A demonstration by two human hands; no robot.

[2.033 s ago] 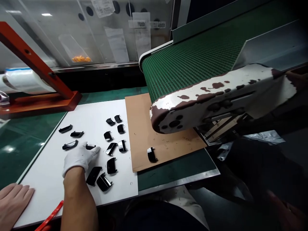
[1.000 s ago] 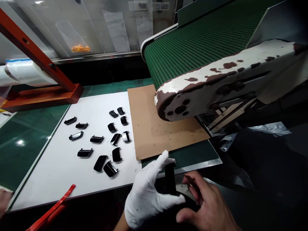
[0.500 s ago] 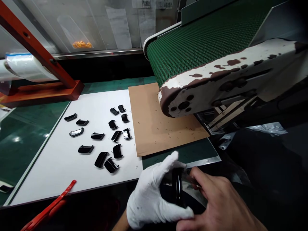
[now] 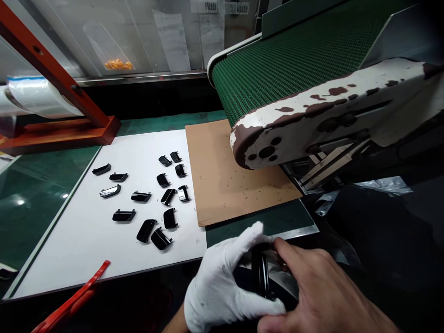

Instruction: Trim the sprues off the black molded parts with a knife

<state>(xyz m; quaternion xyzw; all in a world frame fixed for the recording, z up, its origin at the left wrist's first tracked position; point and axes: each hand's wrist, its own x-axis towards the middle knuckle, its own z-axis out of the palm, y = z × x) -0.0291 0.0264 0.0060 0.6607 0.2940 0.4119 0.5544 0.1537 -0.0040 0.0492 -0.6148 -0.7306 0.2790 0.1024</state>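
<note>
In a white glove, my left hand (image 4: 222, 282) grips a glossy black plastic part (image 4: 264, 273) between thumb and fingers, just off the table's front edge. My bare right hand (image 4: 319, 286) is closed right beside it, its index finger at the part's far end and its thumb near the gloved thumb. What the right fingers hold is hidden behind them. Several similar black plastic parts (image 4: 140, 196) lie scattered on the white sheet (image 4: 83, 245) to the left.
A brown cardboard sheet (image 4: 217, 185) with small curled shavings lies beneath the end of a green conveyor belt (image 4: 294, 60). An orange-red stand (image 4: 69, 132) is at the back left. A red strip (image 4: 79, 291) juts up at the front left. Clear plastic (image 4: 385, 185) is at right.
Both hands and the held black part have shifted slightly to the right. My right index finger has come closer to the part's far end. The scattered parts have stayed put.
</note>
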